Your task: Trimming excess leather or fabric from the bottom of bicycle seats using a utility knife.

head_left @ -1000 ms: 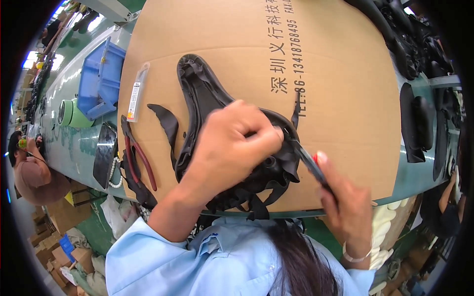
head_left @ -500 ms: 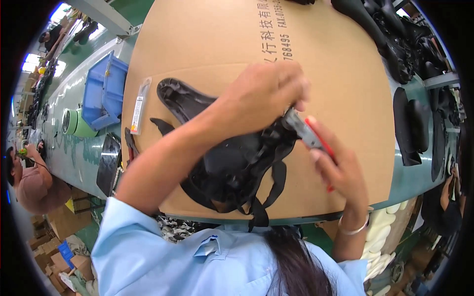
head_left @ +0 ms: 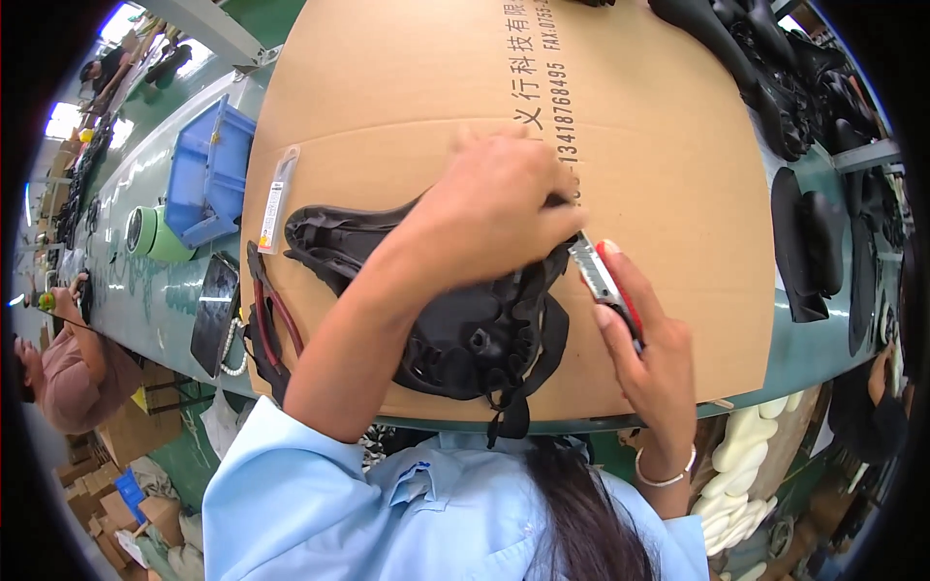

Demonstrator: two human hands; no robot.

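Centrally, the black saddle lies underside up on a brown cardboard sheet covering the surface. Left hand presses palm-down on its far edge, grip closed over the rim. Right hand has its grip wrapped around a red utility knife, blade at the saddle's right edge. Left of the sheet: a narrow packaged blade, blue bin, green tape roll.

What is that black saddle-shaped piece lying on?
The black saddle piece lies on a flat sheet of brown cardboard spread over a green bench. The left hand presses on its far edge, so that part and the cardboard directly beneath the piece are hidden.
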